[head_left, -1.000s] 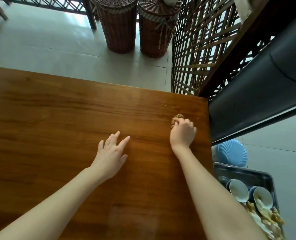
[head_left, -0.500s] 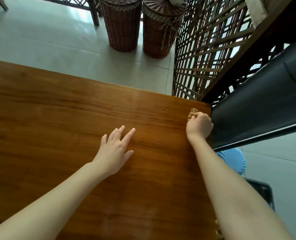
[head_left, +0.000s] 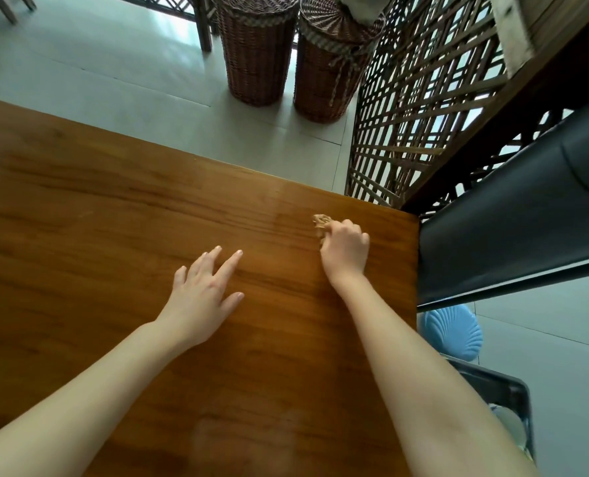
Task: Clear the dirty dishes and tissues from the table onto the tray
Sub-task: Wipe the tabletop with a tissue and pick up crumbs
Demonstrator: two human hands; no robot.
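My right hand is closed around a crumpled brown tissue and presses it on the wooden table near the far right corner. The tissue sticks out past my knuckles. Flat on the table to its left lies my left hand, fingers spread and holding nothing. The dark tray sits low beyond the table's right edge; only its corner shows past my right forearm, with the rim of a dish inside.
A blue shell-shaped stool stands beside the tray. A black padded bench runs along the right. Two wicker baskets and a wooden lattice screen stand beyond the table's far edge on the tiled floor.
My right hand with the tissue went to the table's right corner, then came back leftward. The left hand stayed flat. My view shifted, hiding most of the tray.
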